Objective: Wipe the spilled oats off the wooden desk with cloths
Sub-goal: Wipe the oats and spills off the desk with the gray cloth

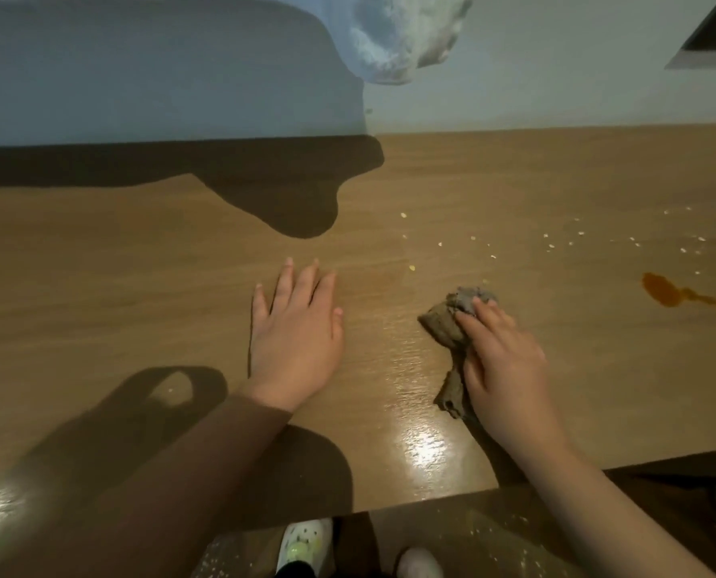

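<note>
The wooden desk (139,260) fills the view. My left hand (295,323) lies flat on it near the middle, fingers straight, holding nothing. To its right my right hand (504,360) holds a crumpled grey-brown cloth (452,319) down against the desk, fingers over its top; whether they grip it or only press it is unclear, and a tail of the cloth trails back beside the wrist. Spilled oats (556,244) lie scattered beyond the cloth, from the centre toward the far right. A single flake (170,390) sits at the near left.
An orange-brown liquid stain (664,290) spreads at the right edge of the desk. A pale wall (556,89) runs behind the desk. The desk's front edge (389,507) is close, with my shoes (302,544) and oats on the floor (222,561) below.
</note>
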